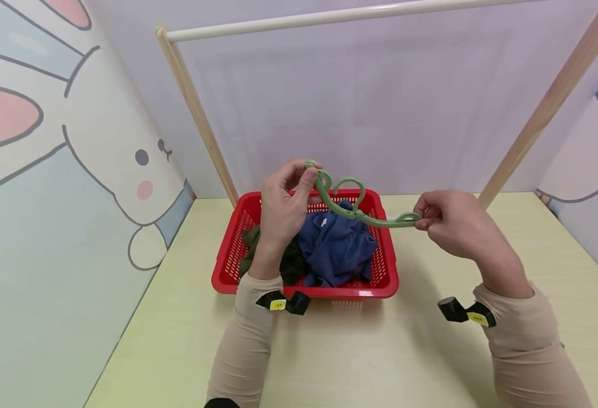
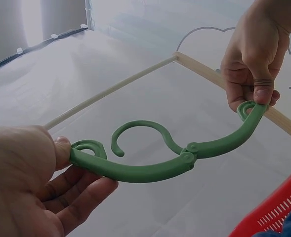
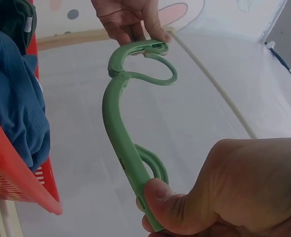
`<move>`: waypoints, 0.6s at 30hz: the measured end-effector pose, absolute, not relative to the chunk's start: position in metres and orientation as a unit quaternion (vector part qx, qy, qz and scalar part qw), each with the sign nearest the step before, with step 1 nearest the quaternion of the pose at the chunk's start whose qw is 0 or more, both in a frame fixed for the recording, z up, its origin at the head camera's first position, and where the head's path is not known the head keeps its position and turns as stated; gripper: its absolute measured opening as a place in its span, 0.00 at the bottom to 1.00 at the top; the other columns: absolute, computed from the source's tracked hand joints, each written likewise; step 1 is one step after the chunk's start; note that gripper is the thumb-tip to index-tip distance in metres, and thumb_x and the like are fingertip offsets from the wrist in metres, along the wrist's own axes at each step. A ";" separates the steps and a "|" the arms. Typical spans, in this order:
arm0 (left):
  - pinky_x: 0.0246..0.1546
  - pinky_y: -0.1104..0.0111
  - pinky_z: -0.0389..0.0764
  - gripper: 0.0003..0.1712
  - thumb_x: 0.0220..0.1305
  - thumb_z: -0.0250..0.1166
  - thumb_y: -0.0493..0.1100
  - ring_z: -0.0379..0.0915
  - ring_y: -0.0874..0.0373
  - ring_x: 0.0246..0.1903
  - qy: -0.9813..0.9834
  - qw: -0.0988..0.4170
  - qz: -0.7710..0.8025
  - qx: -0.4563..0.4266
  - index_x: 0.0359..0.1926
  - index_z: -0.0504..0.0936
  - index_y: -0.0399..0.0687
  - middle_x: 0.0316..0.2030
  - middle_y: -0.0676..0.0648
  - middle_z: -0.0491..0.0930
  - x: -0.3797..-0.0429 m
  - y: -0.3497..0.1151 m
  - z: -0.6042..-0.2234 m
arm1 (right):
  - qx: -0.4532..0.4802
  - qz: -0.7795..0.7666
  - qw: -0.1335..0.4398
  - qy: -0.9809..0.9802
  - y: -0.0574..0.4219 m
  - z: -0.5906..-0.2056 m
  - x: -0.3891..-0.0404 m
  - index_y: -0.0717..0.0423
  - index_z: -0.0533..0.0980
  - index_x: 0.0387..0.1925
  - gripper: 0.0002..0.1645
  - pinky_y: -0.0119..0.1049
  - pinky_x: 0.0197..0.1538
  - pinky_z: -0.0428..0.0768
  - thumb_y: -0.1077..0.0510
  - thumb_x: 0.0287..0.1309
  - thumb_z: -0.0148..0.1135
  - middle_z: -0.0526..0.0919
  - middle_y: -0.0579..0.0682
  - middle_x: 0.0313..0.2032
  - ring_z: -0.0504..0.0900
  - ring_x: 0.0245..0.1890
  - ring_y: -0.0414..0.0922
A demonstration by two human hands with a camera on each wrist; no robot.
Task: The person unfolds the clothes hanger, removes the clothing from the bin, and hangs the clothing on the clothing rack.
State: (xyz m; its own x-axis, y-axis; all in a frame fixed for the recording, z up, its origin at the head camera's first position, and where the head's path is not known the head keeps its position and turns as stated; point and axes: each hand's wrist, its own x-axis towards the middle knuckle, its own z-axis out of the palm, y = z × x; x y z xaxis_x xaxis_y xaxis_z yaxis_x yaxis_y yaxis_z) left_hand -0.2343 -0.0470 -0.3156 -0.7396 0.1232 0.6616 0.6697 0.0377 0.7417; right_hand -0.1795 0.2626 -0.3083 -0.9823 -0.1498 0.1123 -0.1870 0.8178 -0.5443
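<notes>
A green folding hanger (image 1: pixel 352 212) is spread between both hands above a red basket, its hook and middle joint plain in the left wrist view. My left hand (image 1: pixel 284 207) pinches one arm's end between thumb and fingers. At the opposite end, my right hand (image 1: pixel 452 224) grips the other arm's tip, thumb along it in the right wrist view. Below lies the red basket (image 1: pixel 304 292) with a blue garment (image 1: pixel 336 249) and a dark green garment (image 1: pixel 292 263) inside. Part of the dark green cloth is hidden behind my left wrist.
Behind the basket stands a rack with a white rail (image 1: pixel 299 21) and wooden posts, the left post (image 1: pixel 196 113) and the right post (image 1: pixel 548 113). The pale wooden table (image 1: pixel 329 362) extends around the basket. Walls with cartoon drawings (image 1: pixel 125 170) border both sides.
</notes>
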 end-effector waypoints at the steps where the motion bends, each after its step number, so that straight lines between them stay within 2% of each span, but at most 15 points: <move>1: 0.38 0.61 0.94 0.12 0.83 0.65 0.37 0.90 0.48 0.42 -0.684 0.213 -0.635 -0.289 0.56 0.86 0.30 0.44 0.36 0.87 -0.234 -0.047 -0.315 | 0.086 0.290 0.034 -0.953 0.263 -0.308 -0.179 0.57 0.84 0.38 0.05 0.43 0.32 0.76 0.69 0.66 0.67 0.86 0.50 0.31 0.79 0.37 0.54; 7: 0.39 0.59 0.94 0.13 0.83 0.66 0.37 0.89 0.47 0.42 -0.675 0.211 -0.650 -0.279 0.56 0.88 0.31 0.44 0.36 0.89 -0.235 -0.051 -0.314 | 0.074 0.296 0.044 -0.951 0.266 -0.306 -0.178 0.58 0.84 0.40 0.05 0.41 0.32 0.76 0.69 0.67 0.66 0.86 0.50 0.33 0.79 0.38 0.53; 11: 0.41 0.56 0.94 0.12 0.82 0.67 0.38 0.89 0.43 0.41 -0.680 0.221 -0.646 -0.266 0.55 0.89 0.32 0.43 0.36 0.89 -0.238 -0.058 -0.315 | 0.069 0.297 0.061 -0.950 0.267 -0.305 -0.176 0.58 0.84 0.40 0.05 0.39 0.33 0.75 0.68 0.68 0.65 0.86 0.50 0.33 0.79 0.38 0.52; 18: 0.43 0.49 0.93 0.10 0.80 0.70 0.38 0.88 0.49 0.36 -0.700 0.217 -0.627 -0.263 0.50 0.90 0.33 0.39 0.31 0.88 -0.244 -0.079 -0.317 | 0.058 0.307 0.073 -0.947 0.266 -0.303 -0.176 0.59 0.85 0.43 0.05 0.38 0.34 0.74 0.66 0.71 0.65 0.86 0.49 0.34 0.79 0.39 0.51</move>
